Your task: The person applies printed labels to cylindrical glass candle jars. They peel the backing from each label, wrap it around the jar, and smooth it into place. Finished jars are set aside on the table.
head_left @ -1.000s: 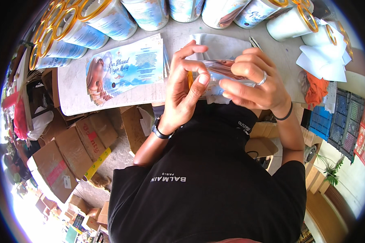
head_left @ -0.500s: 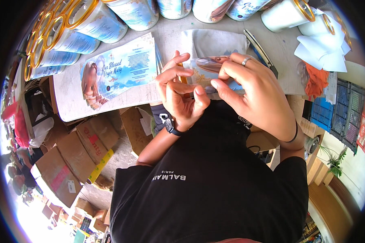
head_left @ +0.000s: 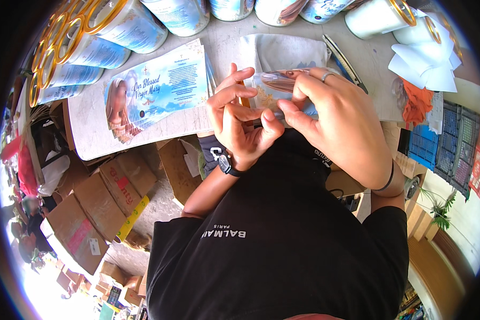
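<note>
A jar (head_left: 272,82) with a blue, picture-printed label and a gold band at its left end lies sideways over a pale cloth (head_left: 288,50). My left hand (head_left: 240,122), fingers curled, grips its left end. My right hand (head_left: 336,128) arches over the label, index finger and thumb pressed on it; the remaining fingertips are hidden. Left of them is a fanned stack of printed blue labels (head_left: 170,88). A long dark cutter-like tool (head_left: 346,64) lies to the right of the cloth.
Rows of gold-rimmed jars (head_left: 125,32) line the table's back. Crumpled white paper (head_left: 421,66) and orange cloth (head_left: 413,104) sit at the right. Beyond are plastic crates (head_left: 448,146) and a plant (head_left: 442,216). Cardboard boxes (head_left: 90,208) fill the lower left.
My right hand has turned from upright fingers to arch over the jar, palm lower and thumb on the label. My left fingers have curled further around the jar's end.
</note>
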A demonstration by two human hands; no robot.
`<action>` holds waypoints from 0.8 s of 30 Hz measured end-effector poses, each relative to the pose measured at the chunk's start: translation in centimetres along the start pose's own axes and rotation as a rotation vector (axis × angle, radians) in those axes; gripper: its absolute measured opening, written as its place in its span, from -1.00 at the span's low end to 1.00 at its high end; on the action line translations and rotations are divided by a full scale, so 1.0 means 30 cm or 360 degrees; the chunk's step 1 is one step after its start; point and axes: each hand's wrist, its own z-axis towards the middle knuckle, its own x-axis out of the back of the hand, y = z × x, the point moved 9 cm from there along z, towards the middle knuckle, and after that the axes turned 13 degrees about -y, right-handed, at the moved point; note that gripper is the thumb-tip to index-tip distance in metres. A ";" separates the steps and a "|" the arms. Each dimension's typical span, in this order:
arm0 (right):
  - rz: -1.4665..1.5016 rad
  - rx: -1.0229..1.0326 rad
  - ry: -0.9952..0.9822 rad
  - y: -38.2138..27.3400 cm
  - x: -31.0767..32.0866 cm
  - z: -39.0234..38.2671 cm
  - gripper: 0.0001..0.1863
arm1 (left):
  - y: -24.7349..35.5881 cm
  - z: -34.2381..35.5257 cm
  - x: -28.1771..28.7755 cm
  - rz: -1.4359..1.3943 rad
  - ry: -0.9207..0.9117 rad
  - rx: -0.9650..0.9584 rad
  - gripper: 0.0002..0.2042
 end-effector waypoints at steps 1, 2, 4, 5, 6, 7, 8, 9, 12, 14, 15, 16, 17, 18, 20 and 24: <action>-0.0018 -0.0053 -0.0056 0.010 -0.004 -0.002 -0.69 | -0.002 0.000 0.001 0.0000 -0.0006 0.0011 -0.62; -0.0081 -0.0228 -0.0092 0.045 0.003 -0.011 -0.65 | -0.003 0.001 0.001 -0.0007 -0.0013 0.0015 -0.62; -0.0051 -0.0442 -0.0284 0.104 -0.004 -0.024 -0.65 | -0.006 0.001 0.001 -0.0036 -0.0023 0.0019 -0.62; 0.0016 -0.0376 -0.0201 0.095 0.021 -0.034 -0.69 | -0.007 0.001 0.001 -0.0031 -0.0026 0.0016 -0.62; 0.0080 -0.0308 -0.0119 0.084 0.047 -0.049 -0.72 | -0.008 0.001 0.000 -0.0040 -0.0026 0.0009 -0.62; 0.0161 -0.0286 -0.0080 0.081 0.060 -0.067 -0.75 | -0.009 0.000 -0.002 -0.0051 -0.0031 0.0001 -0.62; 0.0329 -0.0307 -0.0072 0.088 0.067 -0.088 -0.76 | -0.011 -0.001 0.000 -0.0051 -0.0019 0.0010 -0.62; 0.0225 -0.0098 0.0021 0.057 0.089 -0.089 -0.76 | -0.012 -0.002 0.000 -0.0053 -0.0013 0.0015 -0.62; 0.0009 0.0366 0.0124 0.008 0.083 -0.100 -0.68 | -0.014 -0.002 -0.001 -0.0054 -0.0018 0.0031 -0.62; -0.0111 0.0660 0.0111 0.008 0.031 -0.086 -0.60 | -0.015 -0.001 -0.002 -0.0070 -0.0017 0.0038 -0.63; -0.0174 0.0811 0.0103 0.014 -0.001 -0.077 -0.56 | -0.017 -0.001 0.000 -0.0081 -0.0004 0.0041 -0.64; -0.0180 0.0947 0.0162 0.029 -0.006 -0.076 -0.46 | -0.019 -0.001 0.001 -0.0092 0.0007 0.0051 -0.64; -0.0192 0.0968 0.0104 0.050 -0.029 -0.067 -0.44 | -0.021 -0.001 0.003 -0.0100 0.0022 0.0063 -0.64; -0.0177 0.1007 0.0101 0.064 -0.039 -0.065 -0.43 | -0.025 0.001 0.005 -0.0108 0.0031 0.0081 -0.64; -0.0182 0.1017 0.0054 0.078 -0.050 -0.059 -0.44 | -0.025 0.006 0.008 -0.0139 0.0054 0.0086 -0.63; -0.0265 0.0930 -0.0054 0.047 -0.042 -0.045 -0.37 | -0.046 0.007 0.023 -0.0431 0.0248 0.0152 -0.61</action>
